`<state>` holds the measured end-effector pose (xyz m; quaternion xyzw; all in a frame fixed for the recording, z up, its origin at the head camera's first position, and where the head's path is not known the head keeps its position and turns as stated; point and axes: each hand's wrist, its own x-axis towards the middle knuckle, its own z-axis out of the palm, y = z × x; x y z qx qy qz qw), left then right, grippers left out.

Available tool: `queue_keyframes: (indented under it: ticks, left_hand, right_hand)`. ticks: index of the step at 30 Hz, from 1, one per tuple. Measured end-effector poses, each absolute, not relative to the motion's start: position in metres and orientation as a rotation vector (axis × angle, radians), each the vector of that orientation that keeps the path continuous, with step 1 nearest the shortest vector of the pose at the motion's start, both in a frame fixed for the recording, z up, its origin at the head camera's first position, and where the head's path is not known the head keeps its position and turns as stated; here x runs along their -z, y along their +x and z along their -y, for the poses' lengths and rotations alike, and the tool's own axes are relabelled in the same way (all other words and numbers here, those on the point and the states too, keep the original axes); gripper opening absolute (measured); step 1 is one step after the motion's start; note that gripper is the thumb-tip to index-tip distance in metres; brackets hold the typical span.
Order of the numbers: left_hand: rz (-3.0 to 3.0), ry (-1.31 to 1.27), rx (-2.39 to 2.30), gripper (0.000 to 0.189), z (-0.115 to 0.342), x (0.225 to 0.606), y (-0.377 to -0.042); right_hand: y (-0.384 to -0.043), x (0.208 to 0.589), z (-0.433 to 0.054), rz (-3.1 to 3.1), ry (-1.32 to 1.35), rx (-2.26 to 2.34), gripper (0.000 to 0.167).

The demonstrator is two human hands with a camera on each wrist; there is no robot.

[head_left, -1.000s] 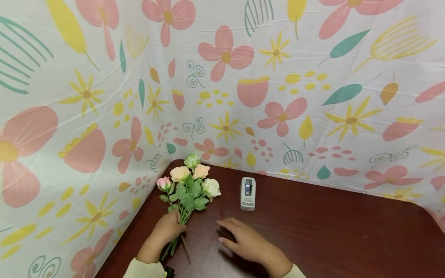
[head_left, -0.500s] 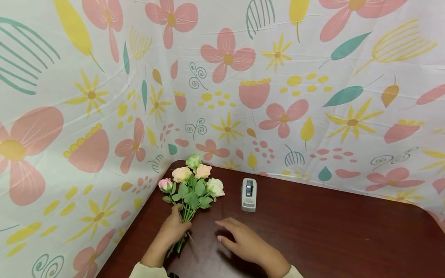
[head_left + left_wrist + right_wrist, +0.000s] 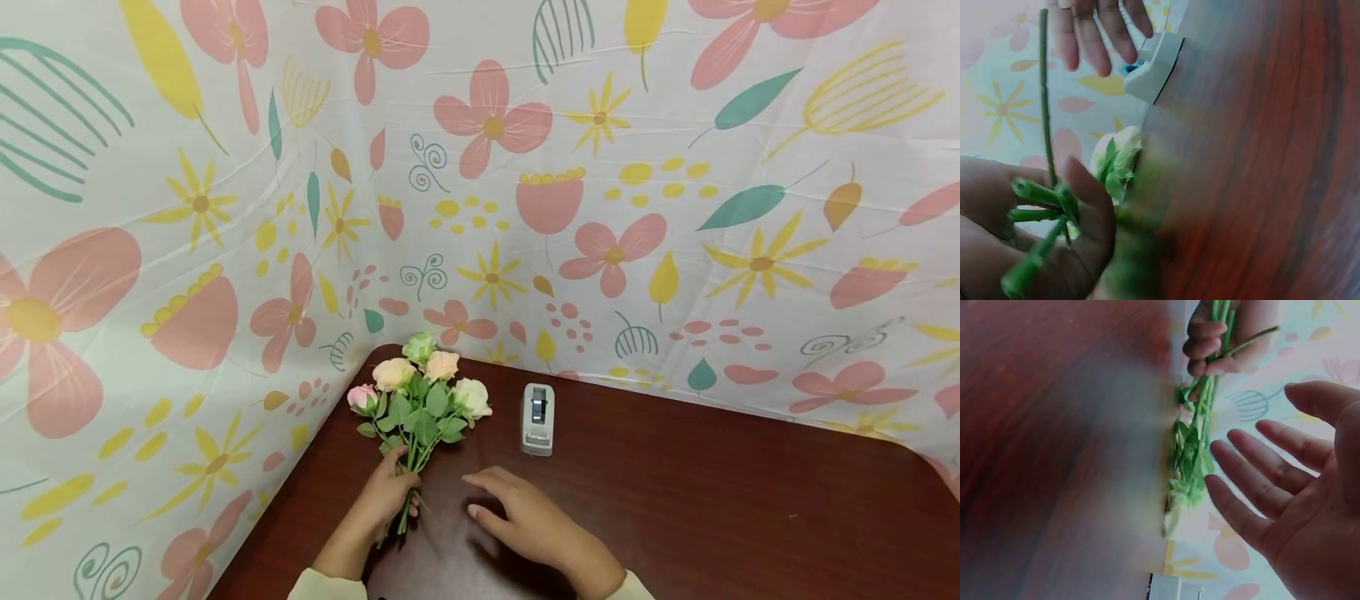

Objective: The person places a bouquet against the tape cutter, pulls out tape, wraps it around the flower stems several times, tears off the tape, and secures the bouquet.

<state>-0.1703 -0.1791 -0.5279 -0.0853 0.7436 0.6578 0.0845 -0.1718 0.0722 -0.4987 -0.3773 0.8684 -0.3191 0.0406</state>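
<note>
Left hand (image 3: 386, 493) and flowers (image 3: 422, 417) have shifted toward the right hand (image 3: 527, 518). I see the left clamped on the stems (image 3: 1027, 267), blooms (image 3: 442, 365) pointing away along the bench (image 3: 697, 500); the right, fingers apart, lies nearer the dispenser (image 3: 537, 437).

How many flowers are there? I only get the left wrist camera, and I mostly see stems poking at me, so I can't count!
Observer: Five flowers show in the head view.
Operator: Is the right hand hiding something? I can't see its palm.
Observer: No, the right wrist view shows its palm bare, with nothing in it.
Operator: My picture's sideways! Which side of the flowers is the tape dispenser on?
Observer: In the head view, it stands on the table to the right of them.
</note>
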Motion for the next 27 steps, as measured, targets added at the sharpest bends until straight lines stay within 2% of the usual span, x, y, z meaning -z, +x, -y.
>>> queue_keyframes:
  ticks: [14,27]
  left_hand:
    - [-2.21,-0.28,-2.135,0.065,0.156,0.526,-0.171]
    - [-2.322,-0.274,-2.084,0.065,0.139,0.515,-0.16]
  right_hand:
    - [-0.17,0.497,-0.061,-2.62,-1.182,1.101,0.04]
    - [-0.168,0.504,-0.053,-2.591,-1.124,1.14,0.046]
